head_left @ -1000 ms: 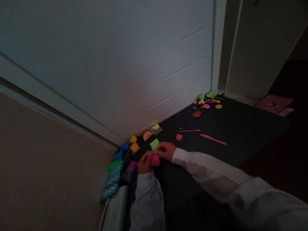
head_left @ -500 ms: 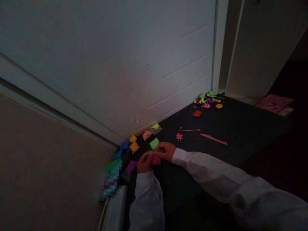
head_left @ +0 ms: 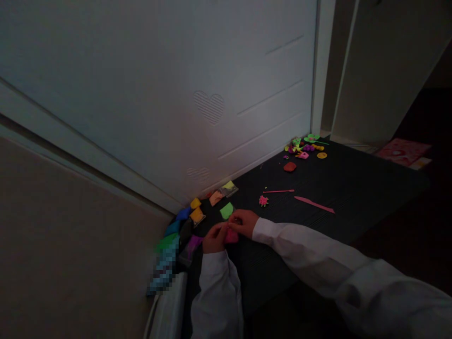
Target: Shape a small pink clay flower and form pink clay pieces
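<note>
Both my hands meet over the dark table, fingers pinched at the top of a small pink packet (head_left: pixel 231 236), which looks like modelling clay in its wrapper. My left hand (head_left: pixel 213 239) grips it from the left side. From the right, my right hand (head_left: pixel 246 222) closes thumb and fingers on its upper edge. Just beyond the fingers lies a light green clay packet (head_left: pixel 227 211). A purple packet (head_left: pixel 193 245) is beside my left hand. The room is dim, so fine detail between the fingertips is hidden.
More coloured packets, such as an orange one (head_left: pixel 197 216), line the white panel (head_left: pixel 169 117). On the table (head_left: pixel 370 188) lie a pink plastic knife (head_left: pixel 314 204), a thin pink stick (head_left: pixel 278 191), a pink-and-green flower piece (head_left: pixel 263 201), a red lump (head_left: pixel 290 167) and small colourful figures (head_left: pixel 295 143).
Both hands and the pink packet have shifted very slightly to the right. The grip looks the same, and the things on the table stay in place.
</note>
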The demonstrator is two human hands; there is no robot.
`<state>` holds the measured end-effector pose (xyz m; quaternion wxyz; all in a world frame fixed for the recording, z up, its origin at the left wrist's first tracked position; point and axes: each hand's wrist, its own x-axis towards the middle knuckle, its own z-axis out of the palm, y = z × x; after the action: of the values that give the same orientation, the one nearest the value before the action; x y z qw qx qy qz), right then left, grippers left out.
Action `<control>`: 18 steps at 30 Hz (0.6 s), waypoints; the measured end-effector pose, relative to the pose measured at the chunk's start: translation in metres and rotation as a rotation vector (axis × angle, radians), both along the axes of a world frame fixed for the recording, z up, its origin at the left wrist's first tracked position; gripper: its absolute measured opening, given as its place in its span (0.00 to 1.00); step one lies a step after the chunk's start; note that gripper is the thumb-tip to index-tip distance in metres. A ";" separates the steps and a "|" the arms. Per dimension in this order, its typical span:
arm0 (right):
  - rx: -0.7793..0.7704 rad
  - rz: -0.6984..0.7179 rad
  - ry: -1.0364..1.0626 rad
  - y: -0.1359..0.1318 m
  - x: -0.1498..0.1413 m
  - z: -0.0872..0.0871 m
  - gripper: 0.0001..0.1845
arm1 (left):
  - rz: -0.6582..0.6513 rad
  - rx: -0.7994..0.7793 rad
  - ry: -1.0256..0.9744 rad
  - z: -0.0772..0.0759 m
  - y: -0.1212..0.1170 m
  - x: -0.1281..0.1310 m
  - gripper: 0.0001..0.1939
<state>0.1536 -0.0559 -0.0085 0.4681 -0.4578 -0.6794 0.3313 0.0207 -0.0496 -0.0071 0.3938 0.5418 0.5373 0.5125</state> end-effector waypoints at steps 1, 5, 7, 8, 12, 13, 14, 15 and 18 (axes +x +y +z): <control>-0.003 -0.002 -0.006 0.000 0.000 0.000 0.07 | -0.002 0.002 0.008 -0.001 0.000 -0.001 0.09; -0.019 -0.007 -0.025 0.002 0.000 -0.001 0.07 | 0.004 0.023 0.026 -0.003 0.003 -0.007 0.09; -0.030 -0.008 -0.032 0.003 0.001 -0.001 0.07 | 0.007 0.031 0.032 -0.004 0.003 -0.009 0.09; -0.036 -0.009 -0.035 0.003 0.002 -0.001 0.07 | 0.008 0.031 0.034 -0.004 0.004 -0.010 0.09; -0.067 -0.008 -0.043 0.005 0.005 -0.001 0.08 | 0.016 0.023 0.040 -0.003 0.003 -0.011 0.10; -0.073 -0.003 -0.043 0.005 0.006 0.000 0.07 | 0.021 0.022 0.039 -0.002 0.003 -0.011 0.10; -0.077 0.000 -0.044 0.006 0.006 0.000 0.07 | 0.027 0.022 0.037 -0.001 0.003 -0.011 0.11; -0.080 0.002 -0.044 0.006 0.007 0.000 0.07 | 0.033 0.022 0.035 -0.001 0.003 -0.012 0.12; -0.082 -0.004 -0.042 0.005 0.009 0.002 0.07 | 0.051 0.029 0.029 0.000 0.003 -0.013 0.13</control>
<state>0.1626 -0.0508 -0.0068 0.4352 -0.4848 -0.6739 0.3484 0.0078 -0.0466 -0.0076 0.3647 0.5411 0.5492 0.5221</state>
